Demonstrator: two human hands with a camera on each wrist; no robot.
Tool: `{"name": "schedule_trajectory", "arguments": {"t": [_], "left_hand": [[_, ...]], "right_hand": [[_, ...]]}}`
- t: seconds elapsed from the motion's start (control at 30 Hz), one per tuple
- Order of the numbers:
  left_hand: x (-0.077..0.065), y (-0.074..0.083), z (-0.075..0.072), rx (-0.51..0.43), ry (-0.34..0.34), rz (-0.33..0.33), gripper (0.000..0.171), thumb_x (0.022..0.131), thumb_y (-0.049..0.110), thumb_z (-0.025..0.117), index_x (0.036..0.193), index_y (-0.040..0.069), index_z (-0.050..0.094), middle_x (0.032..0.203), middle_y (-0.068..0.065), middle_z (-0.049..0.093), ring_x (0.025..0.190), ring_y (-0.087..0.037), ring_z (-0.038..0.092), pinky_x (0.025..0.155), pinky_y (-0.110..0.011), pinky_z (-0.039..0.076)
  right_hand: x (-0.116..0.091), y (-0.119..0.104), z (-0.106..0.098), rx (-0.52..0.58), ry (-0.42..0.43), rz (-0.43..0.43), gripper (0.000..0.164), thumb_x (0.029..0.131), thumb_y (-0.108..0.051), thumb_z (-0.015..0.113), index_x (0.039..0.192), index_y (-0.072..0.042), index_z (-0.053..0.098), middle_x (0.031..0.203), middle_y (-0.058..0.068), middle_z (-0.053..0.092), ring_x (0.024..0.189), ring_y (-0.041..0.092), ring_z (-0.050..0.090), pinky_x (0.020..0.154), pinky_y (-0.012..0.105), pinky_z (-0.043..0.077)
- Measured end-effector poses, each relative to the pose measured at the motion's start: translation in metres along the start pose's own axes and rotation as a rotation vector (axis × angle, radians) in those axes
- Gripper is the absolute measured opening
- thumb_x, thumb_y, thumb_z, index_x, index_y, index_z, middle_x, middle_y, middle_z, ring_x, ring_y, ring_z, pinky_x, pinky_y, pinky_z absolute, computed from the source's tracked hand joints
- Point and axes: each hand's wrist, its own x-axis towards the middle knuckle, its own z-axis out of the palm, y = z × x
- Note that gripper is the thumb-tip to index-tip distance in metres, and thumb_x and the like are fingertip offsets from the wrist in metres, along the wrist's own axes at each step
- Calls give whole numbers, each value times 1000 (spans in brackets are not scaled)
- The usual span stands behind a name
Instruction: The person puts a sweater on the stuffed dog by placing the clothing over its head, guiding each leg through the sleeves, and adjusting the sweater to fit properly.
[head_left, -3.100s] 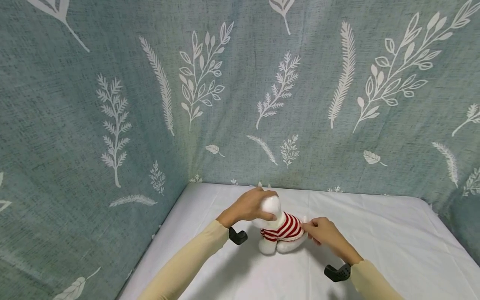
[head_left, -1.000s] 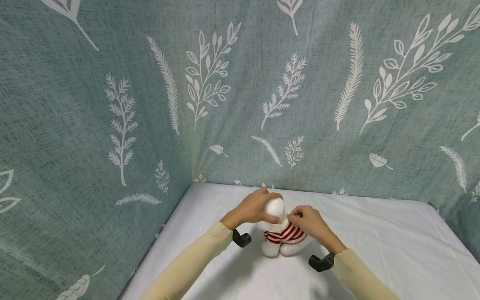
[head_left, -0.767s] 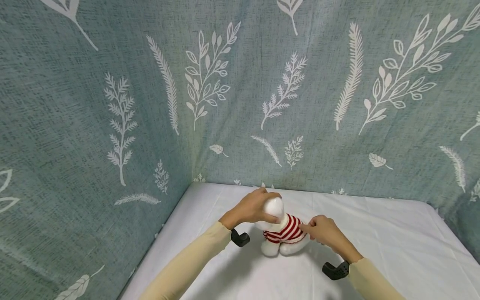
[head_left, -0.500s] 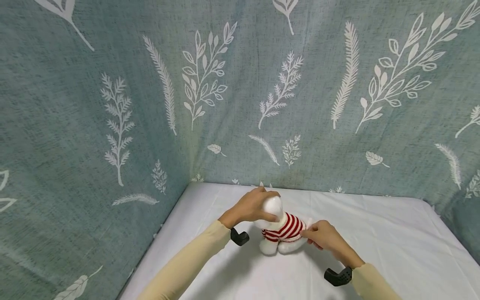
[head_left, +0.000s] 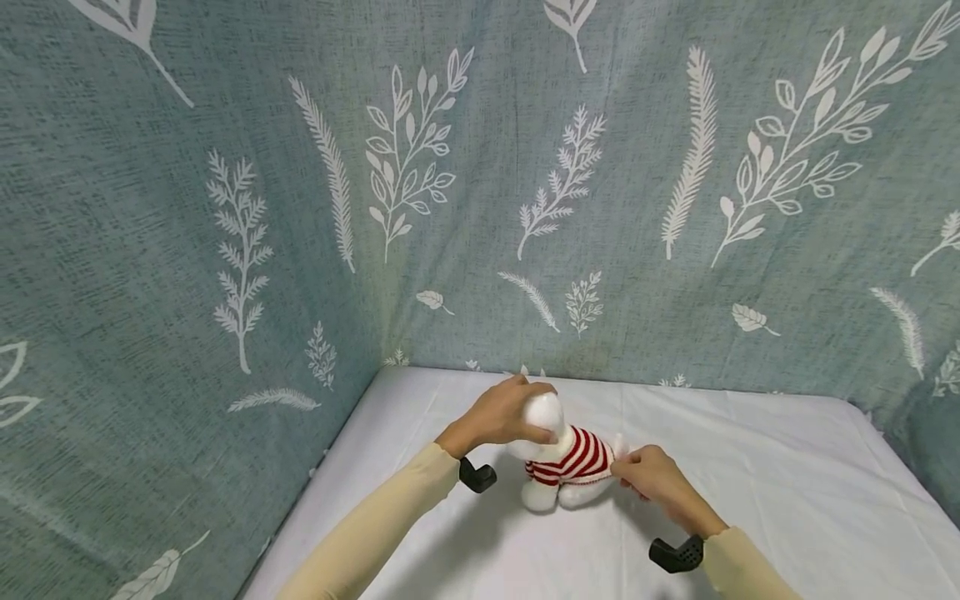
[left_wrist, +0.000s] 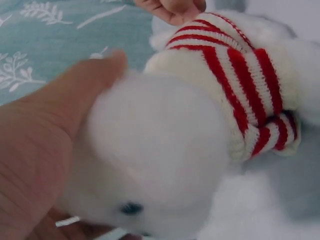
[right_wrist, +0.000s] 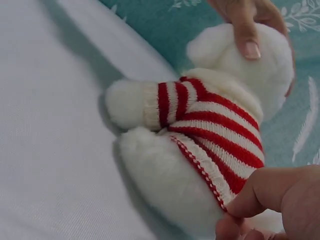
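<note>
A white stuffed animal [head_left: 542, 498] stands on the white sheet, its head to the left. It wears a red-and-white striped knitted sweater [right_wrist: 220, 127]. My left hand [head_left: 504, 412] grips the toy's head [left_wrist: 160, 125], with the thumb on one side; one dark eye shows in the left wrist view. At the rear end, my right hand [head_left: 654, 477] pinches the sweater's bottom hem [right_wrist: 204, 170] between thumb and finger. A white tail [head_left: 619, 444] pokes up just behind the sweater. Part of the face is hidden by the left hand.
The white sheet [head_left: 750, 467] covers the flat surface under the toy. Blue-green curtains [head_left: 480, 208] with white leaf prints rise at the back and left. A black wrist device [head_left: 477, 475] sits on the left wrist, another [head_left: 677, 553] on the right.
My right hand has moved from the sweater's collar back along the toy's back to the hem at the tail end. My left hand keeps its grip on the head throughout.
</note>
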Motion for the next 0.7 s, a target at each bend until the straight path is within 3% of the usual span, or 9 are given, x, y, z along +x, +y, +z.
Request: {"name": "schedule_trajectory", "arguments": {"t": [0.07, 0.13, 0.27, 0.37, 0.5, 0.63, 0.7], "left_hand": [[2, -3, -1, -76, -6, 10, 62, 86, 55, 79, 137, 23, 63, 118, -5, 63, 101, -17, 59, 77, -34, 53], [3, -9, -1, -215, -5, -9, 57, 95, 53, 69, 140, 19, 61, 125, -5, 64, 109, -20, 60, 86, -37, 53], [4, -29, -2, -593, 7, -140, 45, 110, 42, 46, 141, 11, 59, 131, -6, 63, 118, -25, 61, 99, -48, 50], [6, -48, 2, -750, 14, -225, 35, 112, 27, 45, 133, 8, 64, 122, -7, 65, 108, -25, 64, 94, -50, 52], [8, -70, 16, -742, -9, -247, 22, 104, 0, 54, 117, 4, 71, 108, -8, 68, 94, -22, 64, 81, -46, 54], [8, -82, 32, -649, -88, -216, 42, 86, -18, 54, 113, 6, 75, 103, -4, 70, 86, -17, 62, 68, -33, 49], [8, -83, 38, -641, -145, -184, 44, 85, -18, 57, 117, 7, 75, 106, -4, 71, 86, -14, 60, 68, -29, 47]], "right_hand": [[0, 0, -1, -17, -10, -15, 23, 88, -14, 65, 67, -7, 60, 69, 7, 61, 52, 13, 39, 52, 29, 37], [-3, -3, -2, -39, -13, -37, 17, 87, -14, 65, 71, -8, 62, 70, 7, 62, 50, 13, 39, 51, 30, 35], [-9, -13, -2, -90, 14, -90, 15, 88, -12, 67, 75, -9, 61, 68, 6, 62, 46, 12, 39, 49, 29, 35], [-13, -21, 2, -123, 33, -129, 21, 91, -15, 70, 73, -9, 61, 64, 5, 61, 46, 12, 43, 48, 28, 38], [-18, -31, 11, -163, 21, -208, 28, 93, -23, 75, 71, -8, 65, 62, 3, 62, 47, 14, 51, 48, 29, 43], [-19, -37, 27, -215, 21, -302, 29, 92, -30, 76, 70, -11, 71, 60, -3, 62, 53, 13, 54, 51, 30, 45], [-19, -39, 35, -250, 36, -345, 32, 91, -34, 77, 68, -13, 71, 58, -8, 60, 54, 10, 52, 52, 29, 42]]}}
